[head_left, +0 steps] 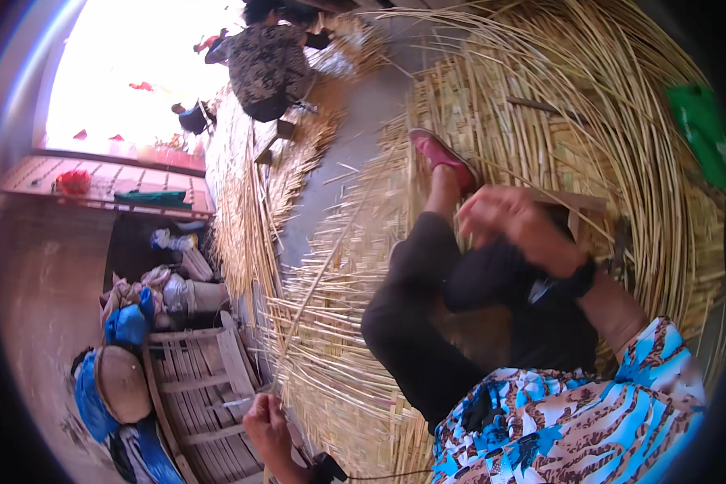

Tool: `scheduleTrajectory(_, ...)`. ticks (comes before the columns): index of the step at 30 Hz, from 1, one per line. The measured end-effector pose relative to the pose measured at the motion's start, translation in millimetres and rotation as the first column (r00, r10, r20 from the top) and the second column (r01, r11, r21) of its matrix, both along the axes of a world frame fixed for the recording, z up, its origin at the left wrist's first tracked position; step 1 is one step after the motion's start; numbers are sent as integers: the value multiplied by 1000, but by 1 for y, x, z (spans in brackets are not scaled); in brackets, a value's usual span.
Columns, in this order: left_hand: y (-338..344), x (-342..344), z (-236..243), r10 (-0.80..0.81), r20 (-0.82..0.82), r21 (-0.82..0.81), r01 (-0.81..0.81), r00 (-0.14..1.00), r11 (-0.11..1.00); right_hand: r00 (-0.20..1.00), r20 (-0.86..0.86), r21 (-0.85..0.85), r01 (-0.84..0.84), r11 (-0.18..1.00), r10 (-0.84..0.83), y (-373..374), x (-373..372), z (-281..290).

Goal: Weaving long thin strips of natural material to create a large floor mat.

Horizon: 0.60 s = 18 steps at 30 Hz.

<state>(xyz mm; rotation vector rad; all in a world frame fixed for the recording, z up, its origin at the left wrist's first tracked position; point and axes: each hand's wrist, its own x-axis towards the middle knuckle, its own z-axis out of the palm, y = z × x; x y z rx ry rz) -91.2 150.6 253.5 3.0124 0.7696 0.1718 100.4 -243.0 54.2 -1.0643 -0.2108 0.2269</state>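
My left hand point(268, 425) is closed at the lower left, with the fingers pinched around the end of a long reed strip point(315, 286). The strip slants up and to the right over the woven reed mat point(339, 363). Its far end blends in with the other reeds. My right hand point(512, 224) is raised above my bent knee, near the red shoe point(446, 159) on my foot. Motion smears its fingers, and I can make out nothing in them. Loose strip ends stick out along the mat's left edge.
Long loose reeds point(653, 161) sweep along the right, near a green bag point(699, 133). A slatted wooden frame point(198, 379) and a round basket-like thing point(121, 384) stand at left. Another person point(268, 68) sits by a second mat at the back, beyond a grey floor strip point(355, 133).
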Motion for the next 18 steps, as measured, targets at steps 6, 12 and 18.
scheduleTrajectory(6,-20,-53,13,17,-172,-343,-76,985,936,808,-114,30,-579,815,578,123,0,-29)
scheduleTrajectory(12,-3,-94,9,-34,-251,-481,-95,967,872,784,-168,426,-489,761,598,199,-9,-32)
scheduleTrajectory(18,39,-64,-61,-184,-96,-673,72,978,736,763,-59,160,-629,761,643,222,-41,1)
